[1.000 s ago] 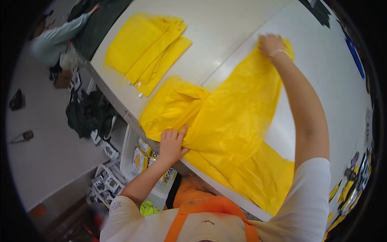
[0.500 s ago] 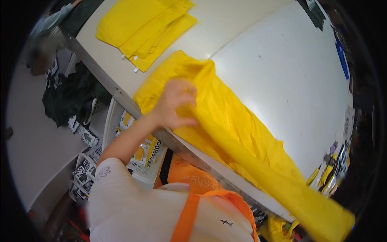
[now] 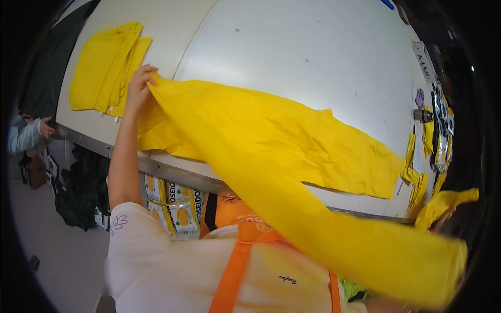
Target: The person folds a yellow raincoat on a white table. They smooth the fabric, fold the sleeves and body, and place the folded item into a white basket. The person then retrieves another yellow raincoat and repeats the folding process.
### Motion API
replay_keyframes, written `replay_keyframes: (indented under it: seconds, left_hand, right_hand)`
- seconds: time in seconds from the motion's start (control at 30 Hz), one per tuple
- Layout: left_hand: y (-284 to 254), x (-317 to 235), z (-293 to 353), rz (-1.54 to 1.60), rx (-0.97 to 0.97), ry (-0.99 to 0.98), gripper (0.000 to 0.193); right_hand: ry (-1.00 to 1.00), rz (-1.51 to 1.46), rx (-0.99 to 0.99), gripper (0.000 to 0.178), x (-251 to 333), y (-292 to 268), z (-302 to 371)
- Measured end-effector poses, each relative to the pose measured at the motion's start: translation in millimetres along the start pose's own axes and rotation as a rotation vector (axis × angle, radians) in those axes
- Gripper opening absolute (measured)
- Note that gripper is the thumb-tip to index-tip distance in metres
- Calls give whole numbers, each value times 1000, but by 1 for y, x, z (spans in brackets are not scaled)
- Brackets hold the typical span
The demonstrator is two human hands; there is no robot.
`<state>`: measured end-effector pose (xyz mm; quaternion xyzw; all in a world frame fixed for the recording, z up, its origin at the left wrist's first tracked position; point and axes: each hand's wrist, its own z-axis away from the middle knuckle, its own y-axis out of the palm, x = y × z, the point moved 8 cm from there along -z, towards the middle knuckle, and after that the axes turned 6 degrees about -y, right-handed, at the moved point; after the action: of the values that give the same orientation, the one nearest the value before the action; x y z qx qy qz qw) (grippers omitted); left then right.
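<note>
Yellow trousers (image 3: 271, 120) of thin, smooth cloth lie along the near part of the pale table, one leg stretched to the right. The other leg is raised and pulled diagonally toward me, past the table's edge and across my front. My left hand (image 3: 140, 86) is closed on the left end of the trousers, pinching a corner up off the tabletop. At the far right, my right hand (image 3: 444, 219) is blurred and mostly covered by yellow cloth; it seems to be gripping the trousers there.
A stack of folded yellow garments (image 3: 102, 73) lies on the table (image 3: 292, 47) at the left. Packets and a dark cylinder (image 3: 422, 116) line the right side. Packaged goods (image 3: 175, 206) stand below the metal table edge. Another person's hand (image 3: 47, 128) rests at the far left edge.
My left hand has moved left and away from me, drawing out the end of the trousers. The bunched cloth is now flatter. The view has turned, bringing another person's hand in at left.
</note>
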<state>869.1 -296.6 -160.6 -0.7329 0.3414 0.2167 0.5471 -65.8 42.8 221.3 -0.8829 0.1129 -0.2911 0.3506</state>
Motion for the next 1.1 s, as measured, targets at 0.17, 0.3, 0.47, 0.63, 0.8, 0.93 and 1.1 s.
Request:
replay_keyframes:
  seconds: [0.17, 0.3, 0.47, 0.63, 0.8, 0.93, 1.1]
  left_hand:
    - [5, -2, -6, -730, 125, -225, 21]
    - [36, -127, -7, -880, -78, -203, 49]
    - [141, -183, 41, -926, 195, -319, 73]
    - [169, -122, 59, -724, 171, -370, 77]
    - [98, -118, 54, -802, -166, -61, 74]
    - [114, -48, 65, -960, -20, -303, 76]
    - [153, -39, 1, -1060, 187, -450, 78]
  right_hand:
    - [-422, -123, 306, 38, -16, 218, 8]
    - [-116, -32, 786, 38, -40, 378, 92]
    - [-173, -93, 797, 38, -38, 394, 132]
    - [-26, 286, 771, 38, -44, 400, 147]
    - [-206, -169, 594, 43, 10, 334, 108]
    - [-672, 244, 911, 52, 49, 366, 192]
    - [-477, 238, 804, 55, 18, 406, 225]
